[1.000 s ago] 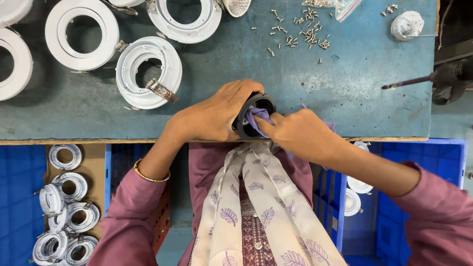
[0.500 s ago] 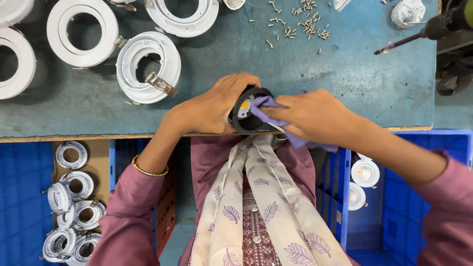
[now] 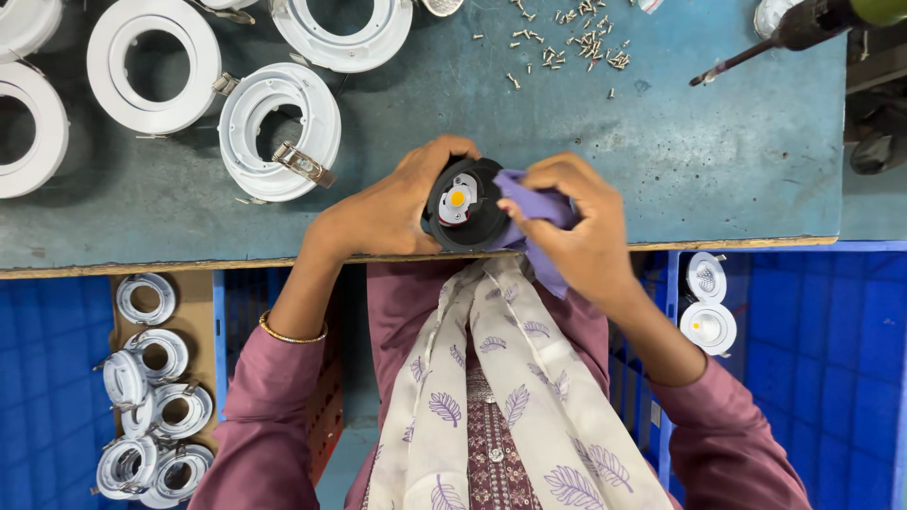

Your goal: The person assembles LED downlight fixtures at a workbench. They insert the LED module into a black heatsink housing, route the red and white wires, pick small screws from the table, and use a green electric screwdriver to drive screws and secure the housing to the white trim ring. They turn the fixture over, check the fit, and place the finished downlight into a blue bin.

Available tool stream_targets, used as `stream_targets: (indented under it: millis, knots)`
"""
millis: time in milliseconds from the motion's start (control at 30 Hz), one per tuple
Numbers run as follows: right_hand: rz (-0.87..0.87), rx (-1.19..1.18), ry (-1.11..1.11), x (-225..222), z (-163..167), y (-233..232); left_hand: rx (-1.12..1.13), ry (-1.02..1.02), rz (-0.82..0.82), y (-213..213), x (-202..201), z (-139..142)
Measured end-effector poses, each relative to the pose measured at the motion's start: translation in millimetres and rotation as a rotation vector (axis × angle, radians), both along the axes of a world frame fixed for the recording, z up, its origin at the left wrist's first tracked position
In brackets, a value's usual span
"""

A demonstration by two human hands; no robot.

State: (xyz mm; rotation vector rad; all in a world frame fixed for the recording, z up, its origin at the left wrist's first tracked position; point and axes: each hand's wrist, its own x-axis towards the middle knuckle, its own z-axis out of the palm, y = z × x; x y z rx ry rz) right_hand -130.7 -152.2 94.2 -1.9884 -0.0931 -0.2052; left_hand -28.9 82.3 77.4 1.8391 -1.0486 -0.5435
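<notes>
My left hand grips a round black lamp body at the near edge of the blue-green table. Its open face shows a white insert with a small yellow chip in the middle. My right hand holds a purple cloth pressed against the right side of the lamp body. Both hands meet over the table's front edge, just above my patterned scarf.
Several white ring housings lie at the table's back left. Loose small screws are scattered at the back. A powered screwdriver points in from the top right. Blue bins hold white rings at left and finished lamps at right.
The lamp body has turned so its inner face with the yellow chip shows. My right hand with the cloth has shifted from inside the lamp to its right side.
</notes>
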Motion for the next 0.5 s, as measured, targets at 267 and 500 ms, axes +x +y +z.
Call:
stream_targets:
  millis: [267,500]
  knots:
    - [0.154,-0.542,-0.243,0.3,-3.4,32.6,0.012,0.016,0.028,3.3,-2.5,-7.0]
    - [0.307,-0.711,-0.255,-6.1,3.3,33.0,-0.117,-0.098,0.038,2.5,-7.6,-10.9]
